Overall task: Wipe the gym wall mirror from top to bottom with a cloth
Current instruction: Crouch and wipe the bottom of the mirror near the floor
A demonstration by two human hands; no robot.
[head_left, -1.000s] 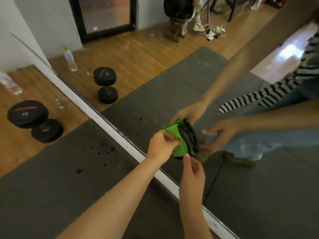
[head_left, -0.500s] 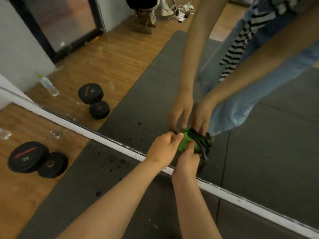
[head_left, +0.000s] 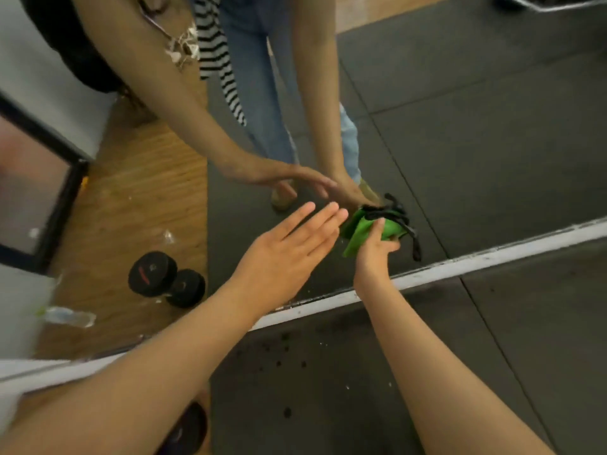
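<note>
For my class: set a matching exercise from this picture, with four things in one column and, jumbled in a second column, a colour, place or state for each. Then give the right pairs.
Column one
1. left hand
2. right hand
3. cloth
4. dumbbell reflected in the mirror

Column two
A. mostly green
B. lies on the wooden floor
C. fingers straight, holding nothing
D. grips the cloth

Pairs: 1-C, 2-D, 3-A, 4-B

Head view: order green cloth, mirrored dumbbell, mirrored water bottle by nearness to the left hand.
1. Green cloth, just right of the left hand, gripped by the right hand.
2. Mirrored dumbbell, lower left.
3. Mirrored water bottle, far left.
</note>
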